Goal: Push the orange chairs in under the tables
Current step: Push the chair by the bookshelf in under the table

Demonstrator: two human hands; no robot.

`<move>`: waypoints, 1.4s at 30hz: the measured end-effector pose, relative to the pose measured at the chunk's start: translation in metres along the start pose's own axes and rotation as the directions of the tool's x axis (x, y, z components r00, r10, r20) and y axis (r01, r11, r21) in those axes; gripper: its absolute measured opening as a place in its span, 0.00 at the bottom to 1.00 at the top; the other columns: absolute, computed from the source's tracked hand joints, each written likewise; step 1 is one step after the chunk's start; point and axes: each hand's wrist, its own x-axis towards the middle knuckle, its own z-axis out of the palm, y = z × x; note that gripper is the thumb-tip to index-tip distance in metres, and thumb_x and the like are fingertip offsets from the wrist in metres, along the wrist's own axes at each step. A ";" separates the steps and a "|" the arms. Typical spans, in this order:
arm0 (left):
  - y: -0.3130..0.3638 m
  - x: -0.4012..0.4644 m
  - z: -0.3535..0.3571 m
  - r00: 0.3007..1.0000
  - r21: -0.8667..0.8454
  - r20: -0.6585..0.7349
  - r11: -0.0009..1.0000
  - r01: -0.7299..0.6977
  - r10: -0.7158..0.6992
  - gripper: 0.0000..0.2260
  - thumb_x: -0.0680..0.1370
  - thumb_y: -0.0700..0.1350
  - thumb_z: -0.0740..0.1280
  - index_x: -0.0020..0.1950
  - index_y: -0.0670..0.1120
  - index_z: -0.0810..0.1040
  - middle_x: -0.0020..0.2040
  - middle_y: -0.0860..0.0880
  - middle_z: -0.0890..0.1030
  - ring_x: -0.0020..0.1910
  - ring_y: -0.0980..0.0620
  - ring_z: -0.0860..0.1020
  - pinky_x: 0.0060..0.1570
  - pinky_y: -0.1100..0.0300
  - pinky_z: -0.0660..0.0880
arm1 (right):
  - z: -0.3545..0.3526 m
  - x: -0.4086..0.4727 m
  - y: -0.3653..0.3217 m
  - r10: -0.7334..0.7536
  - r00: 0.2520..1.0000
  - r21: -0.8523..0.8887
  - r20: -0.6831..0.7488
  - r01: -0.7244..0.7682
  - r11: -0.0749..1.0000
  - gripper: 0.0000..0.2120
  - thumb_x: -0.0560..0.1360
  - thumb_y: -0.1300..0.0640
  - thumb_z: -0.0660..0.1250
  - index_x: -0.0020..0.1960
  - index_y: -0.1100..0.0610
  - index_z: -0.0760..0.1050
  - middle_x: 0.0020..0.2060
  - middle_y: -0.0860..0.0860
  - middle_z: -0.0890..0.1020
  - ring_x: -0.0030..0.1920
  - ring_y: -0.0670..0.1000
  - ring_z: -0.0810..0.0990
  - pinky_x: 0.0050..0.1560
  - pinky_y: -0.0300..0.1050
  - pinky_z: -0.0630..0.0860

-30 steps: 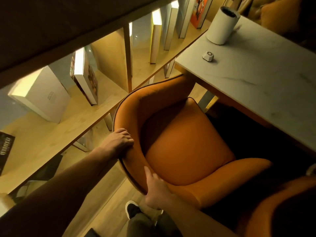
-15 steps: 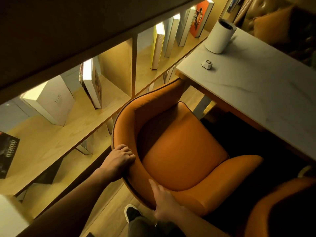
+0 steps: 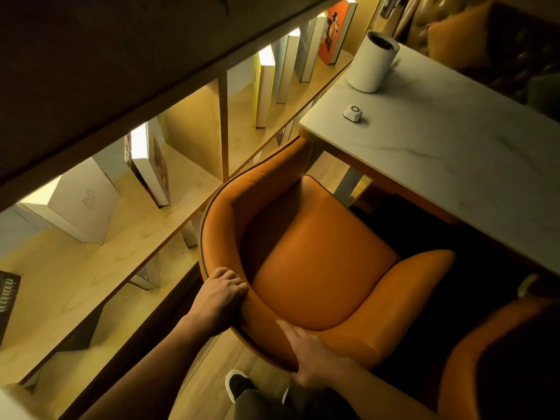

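Because you mean to drive the orange leather tub chair (image 3: 318, 262) under the white marble tabletop's (image 3: 454, 165) near edge, your left hand (image 3: 222, 298) clenches its curved backrest rim while your right hand (image 3: 309, 356) grasps the rim beside it.

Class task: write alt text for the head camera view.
Two hands, left hand and right hand, grip the curved back of an orange leather tub chair facing a white marble-topped table, beside a lit wooden bookshelf.

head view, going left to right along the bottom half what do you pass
dark book → white box → left hand gripping the chair rim → right hand on the chair back → orange chair seat → table edge → second orange chair
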 end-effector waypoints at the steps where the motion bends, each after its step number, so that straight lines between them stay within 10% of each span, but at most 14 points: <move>1: 0.002 0.002 0.000 1.000 0.004 0.009 1.000 0.003 -0.003 0.15 0.76 0.51 0.66 0.63 0.55 0.74 0.64 0.55 0.75 0.67 0.52 0.68 0.71 0.53 0.54 | -0.002 -0.001 0.003 0.001 1.000 0.005 0.000 -0.001 1.000 0.51 0.71 0.60 0.74 0.75 0.39 0.39 0.74 0.50 0.60 0.72 0.56 0.61 0.70 0.55 0.64; 19: 0.034 0.027 0.001 0.997 -0.061 -0.004 0.995 0.073 -0.074 0.14 0.65 0.51 0.73 0.49 0.54 0.78 0.50 0.54 0.81 0.54 0.50 0.77 0.61 0.54 0.61 | -0.034 -0.006 0.053 -0.083 0.996 -0.030 0.037 0.084 0.996 0.52 0.70 0.65 0.71 0.75 0.37 0.39 0.73 0.50 0.61 0.70 0.59 0.62 0.68 0.57 0.65; 42: 0.063 0.052 -0.010 0.977 0.045 0.080 0.980 0.196 -0.199 0.23 0.73 0.47 0.69 0.67 0.53 0.69 0.68 0.50 0.71 0.69 0.47 0.64 0.73 0.50 0.54 | -0.052 0.011 0.091 -0.155 0.978 -0.072 0.141 0.166 0.983 0.54 0.70 0.60 0.71 0.74 0.40 0.32 0.77 0.53 0.49 0.76 0.61 0.47 0.73 0.63 0.46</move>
